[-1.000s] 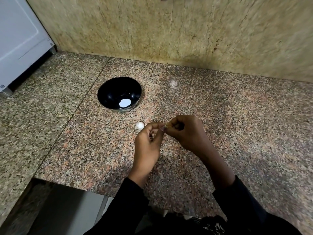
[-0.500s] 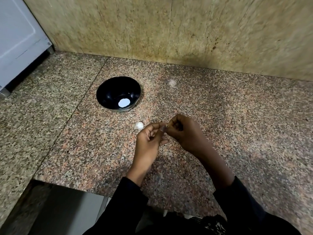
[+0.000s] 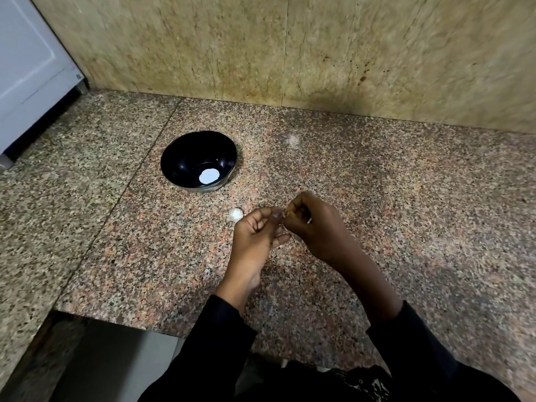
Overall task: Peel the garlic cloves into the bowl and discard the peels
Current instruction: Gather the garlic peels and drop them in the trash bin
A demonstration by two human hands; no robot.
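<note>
A black bowl (image 3: 185, 153) stands on the speckled granite counter (image 3: 406, 213), with a white round spot at its bottom. A white garlic piece (image 3: 235, 215) lies on the counter just below the bowl. My left hand (image 3: 256, 236) and my right hand (image 3: 311, 226) meet fingertip to fingertip right of that piece. Both pinch something small between them, most likely a garlic clove, which the fingers hide almost fully.
A stone backsplash (image 3: 290, 53) rises behind the counter. A white appliance (image 3: 26, 68) stands at the far left. The counter's front edge (image 3: 116, 317) drops off at the lower left. My black sleeves (image 3: 220, 343) cross the near edge.
The hands stay together at the same spot with only small finger shifts. The view has moved slightly; the bowl and garlic piece lie as before.
</note>
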